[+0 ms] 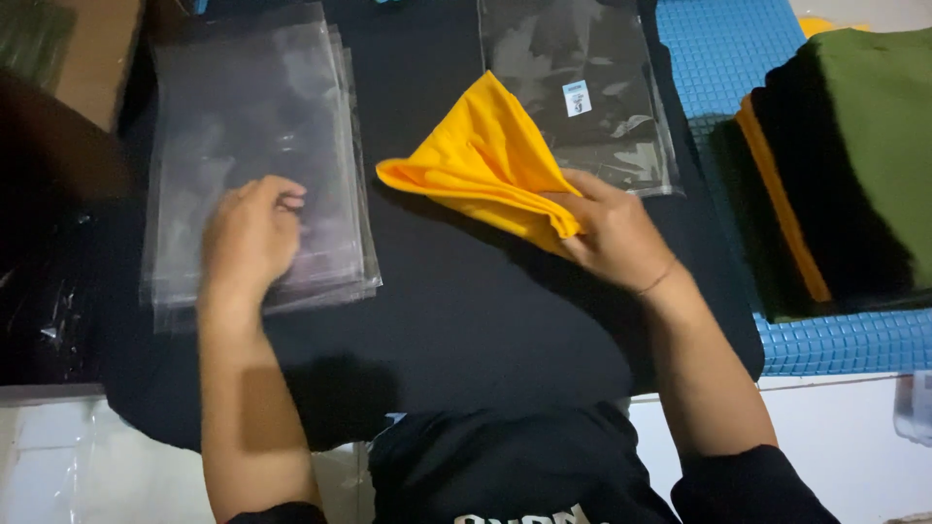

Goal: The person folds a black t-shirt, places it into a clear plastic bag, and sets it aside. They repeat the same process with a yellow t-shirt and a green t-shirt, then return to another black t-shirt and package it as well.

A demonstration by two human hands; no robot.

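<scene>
Seen from the head camera, a person works over a black cloth-covered surface (456, 320), both forearms reaching in from the near edge. The right hand (612, 233) is closed around one end of a folded yellow cloth (485, 160), fingers and thumb pinching the bunched folds while the rest of the fabric fans out to the left and toward the far edge, lifted slightly off the black cover near its middle. The left hand (250, 236) rests on a stack of clear plastic bags (257, 146) lying along the left side of the surface; its fingers are curled loosely against the top bag near the stack's near edge, and whether they have pinched a sheet or only press on it cannot be told. Toward the far edge, just beyond the yellow cloth, lies a flat bagged dark garment (582, 78) with a small white label, its near corner partly hidden by the cloth. At the right edge the black cover gives way to a blue grid-patterned mat (723, 49), which carries a pile of folded garments (845, 165) in green, black and orange. The person's dark shirt fills the bottom of the view.
</scene>
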